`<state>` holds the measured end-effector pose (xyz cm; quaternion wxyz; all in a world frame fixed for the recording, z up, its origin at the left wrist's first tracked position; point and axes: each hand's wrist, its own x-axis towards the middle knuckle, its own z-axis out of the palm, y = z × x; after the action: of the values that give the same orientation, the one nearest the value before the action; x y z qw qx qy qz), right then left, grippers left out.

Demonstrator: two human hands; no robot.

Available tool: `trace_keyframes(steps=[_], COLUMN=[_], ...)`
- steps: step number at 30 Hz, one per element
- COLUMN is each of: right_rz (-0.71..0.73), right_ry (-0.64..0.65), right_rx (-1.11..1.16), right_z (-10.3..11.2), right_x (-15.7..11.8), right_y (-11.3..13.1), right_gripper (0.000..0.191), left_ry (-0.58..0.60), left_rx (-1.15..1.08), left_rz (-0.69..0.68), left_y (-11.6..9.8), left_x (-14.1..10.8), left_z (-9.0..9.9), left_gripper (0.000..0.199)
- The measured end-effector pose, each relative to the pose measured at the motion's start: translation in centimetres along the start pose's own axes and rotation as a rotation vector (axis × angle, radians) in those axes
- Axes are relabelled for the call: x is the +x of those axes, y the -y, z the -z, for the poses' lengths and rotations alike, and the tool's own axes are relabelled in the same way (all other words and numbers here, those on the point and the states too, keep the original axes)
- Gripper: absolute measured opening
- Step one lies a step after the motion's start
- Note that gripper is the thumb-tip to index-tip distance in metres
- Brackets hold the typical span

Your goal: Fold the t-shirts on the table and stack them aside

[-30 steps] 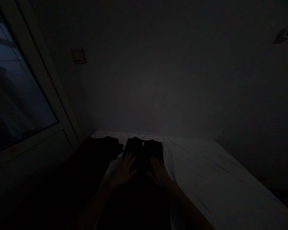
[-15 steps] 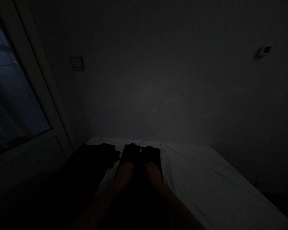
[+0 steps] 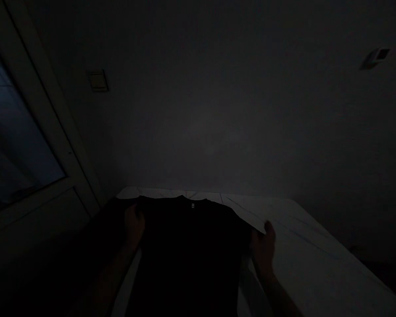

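A black T-shirt with a small pale neck label lies face up, collar toward the wall, its sleeves spread to both sides. At its left sleeve is my left hand, fingers closed around the dark cloth, though the dim light hides the exact grip. My right hand has the end of the right sleeve between thumb and fingers, the thumb pointing up. Another dark garment lies to the left; its outline merges with the T-shirt in the darkness.
The table has a white, marble-patterned top and reaches the grey wall. A light switch and a small fixture are on the wall. A door with a glass pane stands at the left.
Both hands have moved from the middle of the T-shirt outward to its sleeves. The T-shirt, narrow before, now shows its sleeves spread wide. The view has shifted slightly.
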<state>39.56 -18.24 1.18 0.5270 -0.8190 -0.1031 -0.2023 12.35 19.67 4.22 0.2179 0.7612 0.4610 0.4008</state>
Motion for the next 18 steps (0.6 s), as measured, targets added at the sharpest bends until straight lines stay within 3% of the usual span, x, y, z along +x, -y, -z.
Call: trace_keyframes(steps=[3, 5, 8, 11, 14, 18], right_rz=[0.432, 0.532, 0.502, 0.487, 0.476, 0.427], right_ry=[0.328, 0.587, 0.852, 0.912, 0.934, 0.882], right_rx=[-0.141, -0.32, -0.565, -0.64, -0.652, -0.612], right_z=[-2.8, -4.4, -5.4, -5.0, -4.9, -6.6], right_x=[-1.6, -3.1, -4.9, -5.4, -4.3, -0.2], right_y=[3.2, 4.1, 3.4, 2.7, 3.1, 4.6], right_gripper=[0.07, 0.068, 0.072, 0.074, 0.069, 0.053], left_ry=[0.293, 0.502, 0.679, 0.74, 0.761, 0.632], left_rx=[0.144, 0.297, 0.449, 0.459, 0.421, 0.434], left_rz=[-0.516, -0.698, -0.701, -0.66, -0.631, -0.583], left_y=[-2.6, -3.5, -3.6, -3.3, -3.5, -3.8], left_x=[-3.7, -6.4, -8.9, -9.0, -7.0, -1.7], left_z=[-3.9, -6.2, -7.6, -7.3, -6.9, -7.5], left_gripper=[0.048, 0.051, 0.056, 0.061, 0.056, 0.045])
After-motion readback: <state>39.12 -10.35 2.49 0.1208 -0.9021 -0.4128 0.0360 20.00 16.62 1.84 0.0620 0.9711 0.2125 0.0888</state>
